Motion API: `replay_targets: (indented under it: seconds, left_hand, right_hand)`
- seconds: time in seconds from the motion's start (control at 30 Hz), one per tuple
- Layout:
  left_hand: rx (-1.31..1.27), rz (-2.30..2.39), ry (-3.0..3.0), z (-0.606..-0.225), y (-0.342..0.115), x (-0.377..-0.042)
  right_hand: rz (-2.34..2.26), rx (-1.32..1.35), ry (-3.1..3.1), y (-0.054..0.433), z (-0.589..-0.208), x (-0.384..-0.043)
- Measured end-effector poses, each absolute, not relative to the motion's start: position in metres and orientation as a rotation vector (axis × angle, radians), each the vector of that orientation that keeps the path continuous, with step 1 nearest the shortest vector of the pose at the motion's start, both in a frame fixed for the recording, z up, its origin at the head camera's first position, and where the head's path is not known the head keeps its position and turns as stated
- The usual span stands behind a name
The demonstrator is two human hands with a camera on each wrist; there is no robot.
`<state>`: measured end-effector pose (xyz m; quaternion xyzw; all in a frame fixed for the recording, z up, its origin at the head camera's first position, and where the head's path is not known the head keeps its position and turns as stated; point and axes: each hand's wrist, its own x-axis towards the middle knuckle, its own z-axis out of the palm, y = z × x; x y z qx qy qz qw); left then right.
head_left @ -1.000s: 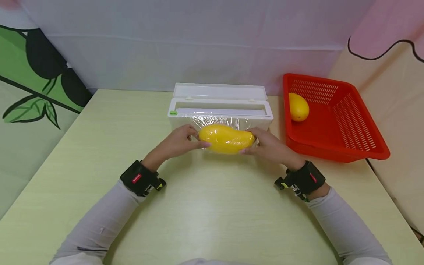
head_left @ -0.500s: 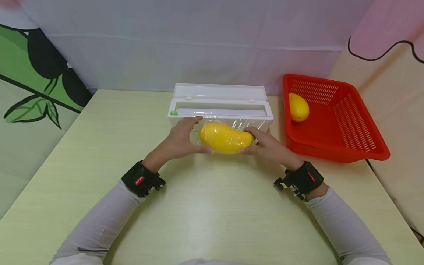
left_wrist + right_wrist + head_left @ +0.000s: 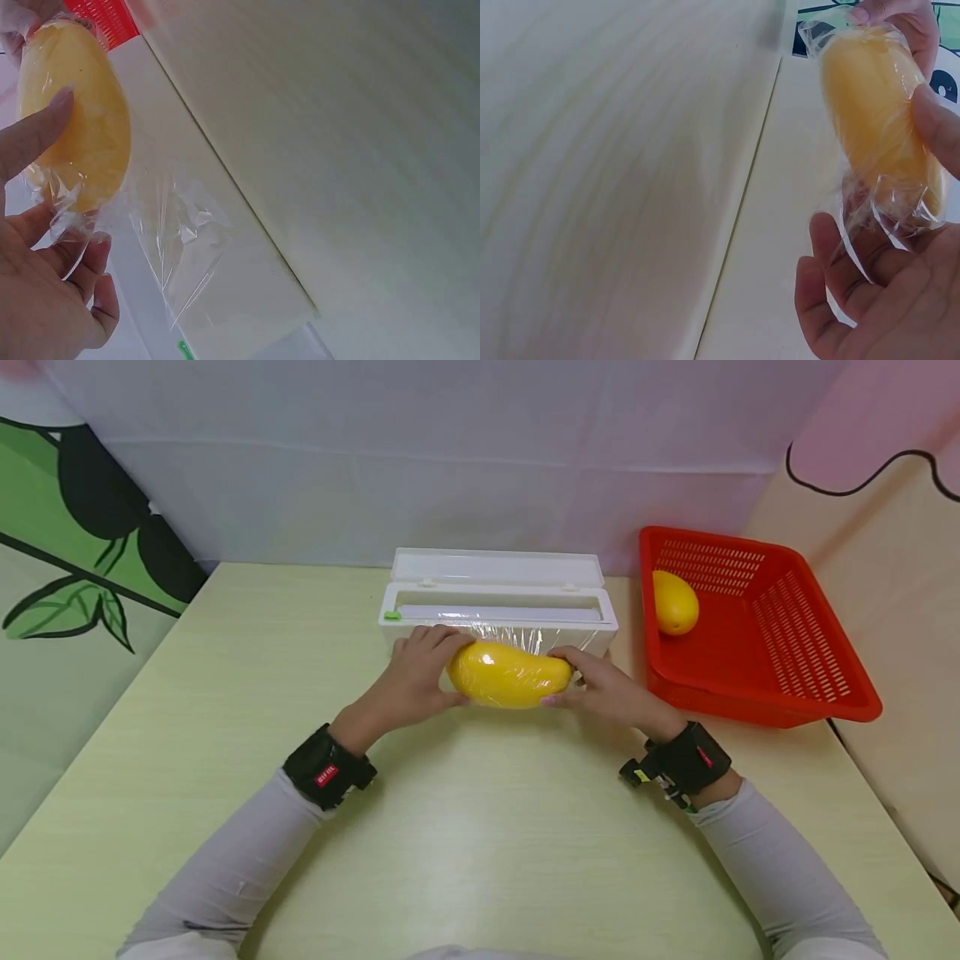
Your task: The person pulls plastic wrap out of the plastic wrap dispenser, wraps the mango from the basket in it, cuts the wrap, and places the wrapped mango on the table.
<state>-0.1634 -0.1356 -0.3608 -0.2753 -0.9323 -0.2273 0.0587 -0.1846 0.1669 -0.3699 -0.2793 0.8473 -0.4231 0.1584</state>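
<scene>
A yellow mango [image 3: 510, 675] lies crosswise between both hands, wrapped in shiny cling film. My left hand [image 3: 412, 685] grips its left end, thumb on the near side and fingers over the far side. At the narrower right end, my right hand [image 3: 607, 692] pinches it between thumb and fingers. Stretched cling film [image 3: 184, 232] runs from the fruit to a white cling film dispenser [image 3: 401, 633] just behind it. In the right wrist view, loose film bunches around the mango's [image 3: 874, 105] end close to the palm.
The dispenser's lid [image 3: 498, 567] stands raised at the back, with a green slider [image 3: 392, 615] on the left of its top. To the right, a red plastic basket [image 3: 757, 652] holds another yellow fruit [image 3: 675, 603]. A fabric backdrop [image 3: 360, 502] hangs behind the table [image 3: 465, 843].
My left hand loosened from the mango's left end, spread its fingers toward the dispenser, then took hold again farther over the top. My right hand has stayed at the other end.
</scene>
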Motion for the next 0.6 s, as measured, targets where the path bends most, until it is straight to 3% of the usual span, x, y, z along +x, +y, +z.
replay_targets:
  seconds: [0.6]
  left_hand:
    - [-0.75, -0.696, -3.023, -0.3633, -0.1415, -0.1735]
  right_hand:
    - [-1.137, -0.774, 2.464, 0.1614, -0.3761, -0.1831]
